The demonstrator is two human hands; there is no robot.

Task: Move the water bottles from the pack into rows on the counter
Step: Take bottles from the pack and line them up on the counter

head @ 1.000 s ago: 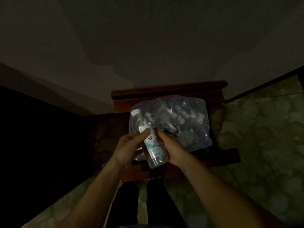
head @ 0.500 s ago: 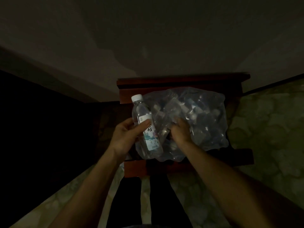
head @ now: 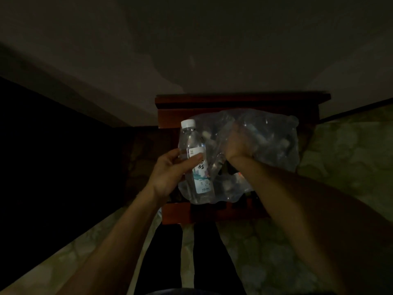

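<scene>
Dim room, dark red wooden table point(head: 178, 216) against wall. Left hand point(head: 168, 173) fingers point(head: 192, 161) clasp bottle point(head: 196, 165), cap at 12 o'clock, long axis near upright. Right hand point(head: 238, 143) pushed inside pack point(head: 274, 141); fingers veiled by plastic, grip cannot tell. Remaining bottles lie at 1 o'clock from right hand, nearer it.

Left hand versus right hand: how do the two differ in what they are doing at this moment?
The left hand is closed around a single water bottle, held out of the pack with its white cap up; the right hand is pushed into the plastic pack. The left hand shows clearly; the right hand is blurred behind the wrap, so its grip is unclear. Both are bare and work over the same wooden stand.
</scene>
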